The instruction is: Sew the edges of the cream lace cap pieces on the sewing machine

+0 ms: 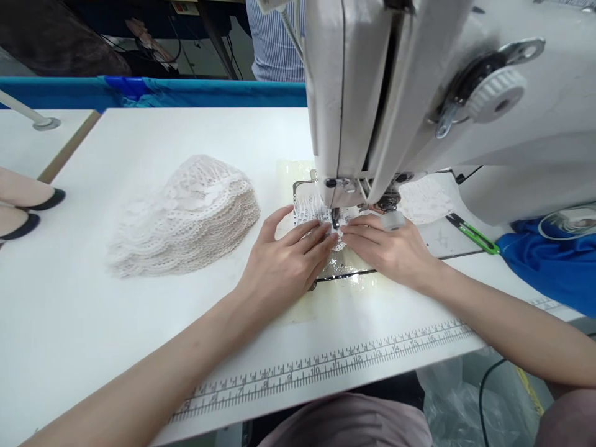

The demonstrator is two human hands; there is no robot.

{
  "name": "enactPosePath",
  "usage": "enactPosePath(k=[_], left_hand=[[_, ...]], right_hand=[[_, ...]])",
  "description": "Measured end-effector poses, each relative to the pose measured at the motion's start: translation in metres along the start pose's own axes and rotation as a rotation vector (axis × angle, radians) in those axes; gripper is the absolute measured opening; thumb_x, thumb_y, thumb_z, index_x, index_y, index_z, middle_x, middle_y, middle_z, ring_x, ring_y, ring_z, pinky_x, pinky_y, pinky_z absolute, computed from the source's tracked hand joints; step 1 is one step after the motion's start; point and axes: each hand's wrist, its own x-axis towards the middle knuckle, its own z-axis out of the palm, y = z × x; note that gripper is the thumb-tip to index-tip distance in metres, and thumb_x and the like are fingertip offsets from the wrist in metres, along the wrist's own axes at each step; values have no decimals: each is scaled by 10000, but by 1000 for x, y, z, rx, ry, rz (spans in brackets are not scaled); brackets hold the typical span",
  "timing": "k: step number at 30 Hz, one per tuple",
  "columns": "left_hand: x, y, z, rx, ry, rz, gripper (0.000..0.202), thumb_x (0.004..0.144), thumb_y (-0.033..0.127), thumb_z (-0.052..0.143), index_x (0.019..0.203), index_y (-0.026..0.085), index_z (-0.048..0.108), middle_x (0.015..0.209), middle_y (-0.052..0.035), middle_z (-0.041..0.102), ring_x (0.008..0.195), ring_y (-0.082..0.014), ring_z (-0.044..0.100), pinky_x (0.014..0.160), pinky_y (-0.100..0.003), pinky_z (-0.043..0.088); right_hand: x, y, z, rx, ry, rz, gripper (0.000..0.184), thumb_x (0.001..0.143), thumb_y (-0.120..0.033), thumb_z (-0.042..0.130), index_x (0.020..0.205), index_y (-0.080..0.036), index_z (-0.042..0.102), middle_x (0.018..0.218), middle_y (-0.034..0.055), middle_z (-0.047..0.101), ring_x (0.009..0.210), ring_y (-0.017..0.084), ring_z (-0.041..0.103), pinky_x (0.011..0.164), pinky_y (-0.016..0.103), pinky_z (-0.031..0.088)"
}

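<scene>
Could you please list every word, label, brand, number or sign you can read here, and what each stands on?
"8 9 10 11 12 13 14 15": larger row of numbers on the ruler strip.
Ruler's smaller upper row, and its far ends: too small or blurred to read.
Switch box at the top: no readable marking.
Sewing machine: no readable brand.

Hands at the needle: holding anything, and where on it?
Left hand lies open on the white lace, left of the presser foot, not gripping. Right hand touches it right of the foot; whether it pinches can't be told.
</scene>
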Motion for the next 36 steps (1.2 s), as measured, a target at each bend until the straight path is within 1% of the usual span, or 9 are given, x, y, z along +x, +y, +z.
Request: enactPosePath(k=[3, 6, 9, 14, 19, 23, 29, 32, 36], left_hand=[[0, 1, 0, 15, 19, -5, 247, 941, 162, 497, 1155, 185, 620, 1135, -65, 709, 1057, -245, 674, 1022, -538, 393], [-3, 5, -2, 26, 40, 23, 258, 928, 157, 521, 1169, 158, 612, 1114, -79, 718, 1049, -242, 676, 989, -519, 414], [-5, 8, -5, 23, 26, 26, 258, 935, 167, 511, 1176, 177, 604, 1106, -69, 721, 1039, -225, 681, 973, -502, 426], [-5, 8, -5, 1, 9, 1, 257, 934, 172, 513, 1174, 195, 604, 1121, -68, 713, 1045, -225, 680, 979, -502, 428], [-5, 7, -4, 2, 12, -9, 251, 939, 178, 507, 1168, 180, 609, 1129, -74, 708, 1050, -225, 679, 991, -506, 434], [-4, 6, -2, 12, 14, -16, 244, 940, 178, 506, 1152, 184, 626, 1132, -70, 708, 1055, -221, 677, 1005, -496, 434], [-2, 3, 2, 27, 41, -5, 237, 933, 175, 530, 1140, 133, 637, 1116, -83, 714, 1041, -221, 681, 1012, -479, 423], [0, 2, 4, 34, 51, -12, 235, 941, 185, 515, 1139, 143, 635, 1104, -72, 720, 1034, -217, 683, 1008, -476, 420], [1, 0, 4, 48, 32, -21, 238, 955, 189, 484, 1145, 168, 626, 1108, -52, 721, 1028, -207, 682, 988, -473, 429]], right_hand=[[-1, -1, 0, -33, -1, 1, 220, 927, -105, 505, 930, -189, 708, 949, -10, 755, 931, 151, 661, 965, 340, 509], [-3, -3, -1, -26, -9, -4, 200, 954, -211, 511, 974, -155, 703, 971, 7, 753, 889, 158, 661, 996, 371, 497], [-5, -5, -2, -14, -35, -7, 236, 967, -263, 495, 973, -158, 705, 1015, 15, 746, 866, 162, 655, 1005, 371, 492], [-5, -7, -5, -12, -68, 9, 254, 974, -274, 482, 996, -147, 702, 1038, 18, 741, 886, 176, 651, 1070, 391, 440], [-4, -6, -5, -11, -75, 21, 276, 981, -279, 464, 1014, -136, 698, 1013, 38, 746, 879, 175, 647, 1077, 394, 423], [-5, -5, -4, -36, -76, 22, 276, 987, -272, 454, 1032, -146, 695, 999, 27, 750, 890, 165, 645, 1088, 385, 397], [-4, -4, -4, -48, -119, 47, 285, 993, -276, 457, 1071, -137, 693, 986, 19, 754, 946, 154, 642, 1122, 387, 317], [-3, -3, -4, -51, -133, 66, 298, 997, -283, 449, 1102, -143, 691, 990, 27, 753, 979, 156, 635, 1122, 383, 301], [-2, -3, -2, -76, -151, 85, 306, 999, -294, 445, 1107, -153, 694, 967, 38, 755, 1027, 174, 625, 1141, 418, 265]])
